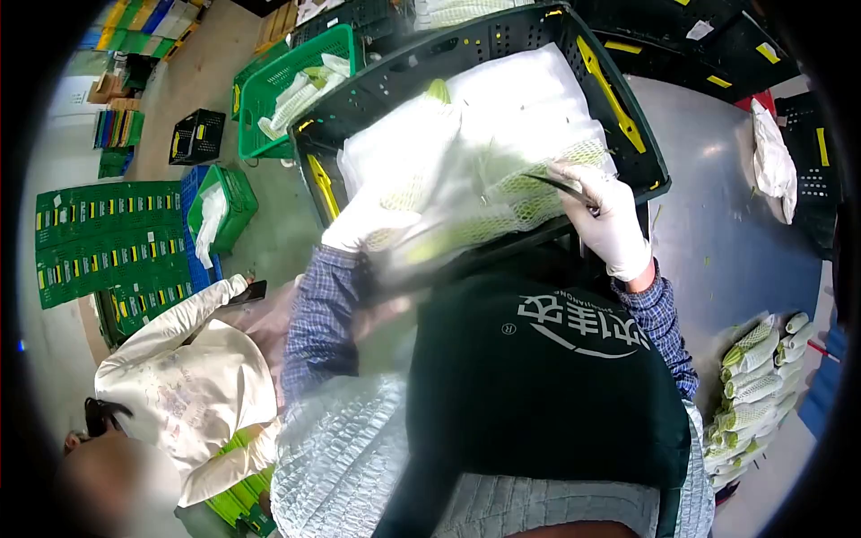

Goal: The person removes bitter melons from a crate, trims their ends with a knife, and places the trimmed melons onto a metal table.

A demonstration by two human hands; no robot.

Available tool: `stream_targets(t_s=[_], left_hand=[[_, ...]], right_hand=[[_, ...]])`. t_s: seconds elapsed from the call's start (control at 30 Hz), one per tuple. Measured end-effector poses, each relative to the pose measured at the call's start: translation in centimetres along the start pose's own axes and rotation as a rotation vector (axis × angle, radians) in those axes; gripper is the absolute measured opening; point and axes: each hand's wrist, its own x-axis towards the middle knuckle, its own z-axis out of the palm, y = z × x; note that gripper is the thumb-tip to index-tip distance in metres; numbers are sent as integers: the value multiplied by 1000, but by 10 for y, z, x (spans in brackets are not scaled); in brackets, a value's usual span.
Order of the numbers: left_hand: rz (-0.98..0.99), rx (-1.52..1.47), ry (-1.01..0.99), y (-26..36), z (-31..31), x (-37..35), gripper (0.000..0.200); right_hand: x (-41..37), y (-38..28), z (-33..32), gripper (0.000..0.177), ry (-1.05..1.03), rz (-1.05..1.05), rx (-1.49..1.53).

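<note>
A dark crate [659, 148] with yellow handles stands before me, lined with white sheeting [520, 90]. Green vegetables in white foam netting [538, 202] lie along its near side. My gloved left hand [372, 220] is at the crate's near left corner, closed on a netted vegetable [417, 175]; its fingers are partly blurred. My gloved right hand [605, 220] is closed around a dark, thin-bladed tool [560, 186], with its tip over the netted vegetables at the near right.
A green crate [256, 108] with netted vegetables stands at the upper left. At the lower left is a co-worker in a light top [193, 386]. More netted vegetables [753, 386] are piled at the lower right. Dark crates [717, 54] line the upper right.
</note>
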Motion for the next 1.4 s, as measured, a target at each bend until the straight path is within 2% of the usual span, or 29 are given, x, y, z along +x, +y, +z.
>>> stream_targets(t_s=[0.03,0.07,0.1,0.13,0.23,0.3,0.33,0.43,0.5,0.53,0.57,0.63,0.67,0.73,0.77,0.8,0.83,0.87,0.93,0.97,1.03,1.07,1.1,1.13,1.2,1.3,1.37,1.4], left_hand=[[121,-97,52,21,22,-4,73],[129,-257,106,24,33,-3,76],[147,-48,22,32,59,-8,82],[164,-209,52,45,74,-14,83],[169,-269,23,70,91,-19,85],[194,-266,47,60,103,-19,85],[282,-176,144,49,107,-16,84],[221,-83,78,52,100,-23,83],[188,-109,-9,72,100,-31,75],[138,102,136,72,104,-36,77],[184,364,257,74,112,-45,80],[281,952,490,80,129,-59,86],[307,764,432,71,129,-56,87],[342,148,196,56,131,-51,89],[330,30,171,49,135,-51,91],[417,-72,169,47,138,-56,91],[355,-48,241,44,139,-68,91],[291,-26,309,52,141,-84,92],[350,-157,312,39,154,-48,89],[359,-175,361,36,159,-52,88],[360,-205,439,32,163,-68,85],[434,-206,429,20,161,-69,80],[459,-286,419,-11,160,-60,80],[479,-364,380,-48,157,-43,79],[461,-377,316,-28,157,-47,78],[495,-434,367,22,171,-64,73],[482,-472,412,39,182,-67,68],[453,-456,398,36,180,-62,59]], right_hand=[[5,-1,4,37,28,-59,-14],[11,-2,9,35,55,-117,-28],[-3,-13,-9,36,54,-141,-75],[1,-18,-11,37,71,-182,-97],[15,-25,-11,42,88,-269,-104],[16,-31,-16,45,84,-272,-117],[13,-36,-19,46,44,-165,-166],[22,-47,-6,47,95,-291,-100],[25,-57,-5,50,7,-158,-100],[27,-63,-2,52,-35,-134,-86],[27,-66,2,57,28,-238,-167],[25,-55,8,61,-7,-292,-133],[25,-47,10,64,-42,-242,-98],[31,-60,13,62,-62,-264,-96],[32,-62,21,61,-54,-300,-44],[35,-65,29,61,-48,-336,8],[40,-68,37,60,-15,-475,45],[43,-69,44,59,-61,-488,75],[71,-60,29,58,-168,-474,59],[72,-55,33,57,-146,-610,-23],[70,-75,36,58,-236,-550,2],[74,-67,45,59,-159,-750,-91],[72,-81,49,55,-135,-772,-23],[68,-74,47,55,-345,-655,-65],[64,-70,33,53,-506,-512,-138],[65,-86,29,49,-407,-583,-140],[69,-71,34,46,-298,-723,-10],[70,-78,33,44,-236,-790,64]])
